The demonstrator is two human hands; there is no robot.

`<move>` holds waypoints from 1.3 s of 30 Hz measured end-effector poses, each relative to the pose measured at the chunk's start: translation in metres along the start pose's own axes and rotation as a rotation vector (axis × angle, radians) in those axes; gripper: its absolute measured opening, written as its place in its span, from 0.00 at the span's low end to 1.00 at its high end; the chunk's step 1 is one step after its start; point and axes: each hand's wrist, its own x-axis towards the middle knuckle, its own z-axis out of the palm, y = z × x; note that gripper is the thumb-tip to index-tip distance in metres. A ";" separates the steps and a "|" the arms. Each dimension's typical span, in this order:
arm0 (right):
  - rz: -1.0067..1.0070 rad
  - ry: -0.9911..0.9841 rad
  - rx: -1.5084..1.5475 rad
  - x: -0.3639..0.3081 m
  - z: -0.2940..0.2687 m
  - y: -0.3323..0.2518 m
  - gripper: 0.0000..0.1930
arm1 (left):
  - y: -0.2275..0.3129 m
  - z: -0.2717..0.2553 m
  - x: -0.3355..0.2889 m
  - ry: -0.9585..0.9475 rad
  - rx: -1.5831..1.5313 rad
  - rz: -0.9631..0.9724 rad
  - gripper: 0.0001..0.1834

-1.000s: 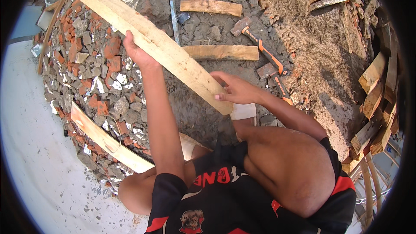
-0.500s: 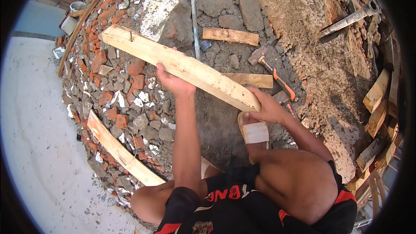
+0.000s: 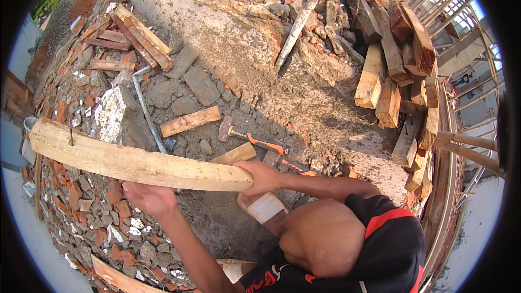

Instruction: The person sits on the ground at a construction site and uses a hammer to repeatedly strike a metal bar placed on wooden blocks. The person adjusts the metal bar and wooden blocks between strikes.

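A long pale wooden beam [image 3: 130,161] stretches across the left half of the view, a bent nail [image 3: 71,137] standing up near its far left end. My right hand [image 3: 261,176] grips the beam's right end, thumb and fingers around it. Under its middle-left part my left hand [image 3: 152,198] supports the beam; its fingers are partly hidden by the wood. Just beyond the right end lie a hammer [image 3: 255,141] with an orange and black handle and a second hammer [image 3: 290,164], partly covered by my right arm's side. A short wood piece [image 3: 236,153] shows behind the beam.
Broken brick and concrete rubble [image 3: 97,211] covers the ground. A short plank [image 3: 190,121], a bent metal bar [image 3: 145,106] and a large white-faced chunk [image 3: 111,111] lie beyond. At right is a timber stack [image 3: 399,76]; a pale pipe [image 3: 296,30] lies on the dirt slab.
The view has swung to the right, bringing the timber stack into sight. Both hands still hold the beam, which now lies more level across the view.
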 end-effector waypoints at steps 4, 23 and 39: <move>-0.088 0.208 0.161 -0.006 -0.022 -0.022 0.44 | -0.005 0.051 0.001 -0.288 -0.078 -0.023 0.56; -0.576 0.895 1.474 -0.014 -0.306 -0.074 0.31 | -0.034 0.022 -0.004 -0.241 0.054 -0.210 0.39; -0.853 0.935 1.735 0.016 -0.268 -0.099 0.45 | -0.063 -0.007 -0.012 -0.045 0.475 -0.435 0.19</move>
